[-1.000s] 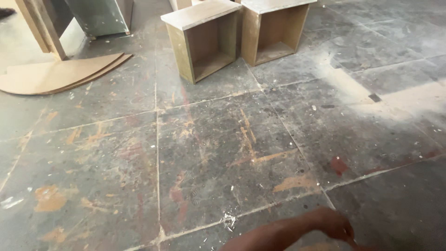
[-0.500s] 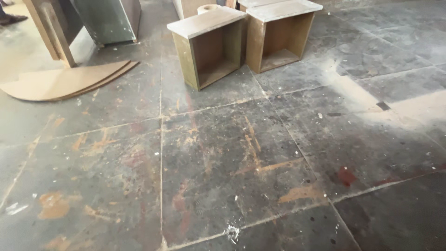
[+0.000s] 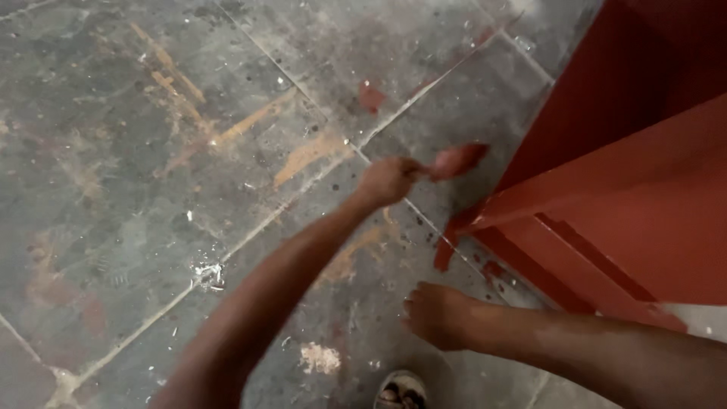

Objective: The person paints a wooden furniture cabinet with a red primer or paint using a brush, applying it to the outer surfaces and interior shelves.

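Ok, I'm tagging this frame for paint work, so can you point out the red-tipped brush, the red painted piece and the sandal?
brush [image 3: 457, 160], head view, on its red-coated blurred tip.
red painted piece [image 3: 628, 182], head view, on its sloping red face.
sandal [image 3: 401, 392], head view, on the strapped toe end at the bottom edge.

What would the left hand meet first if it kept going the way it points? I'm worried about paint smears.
Probably the red-painted panel. The left hand holds a red-coated brush whose tip points right, toward that painted surface. Only bare floor shows between them, though depth is unclear.
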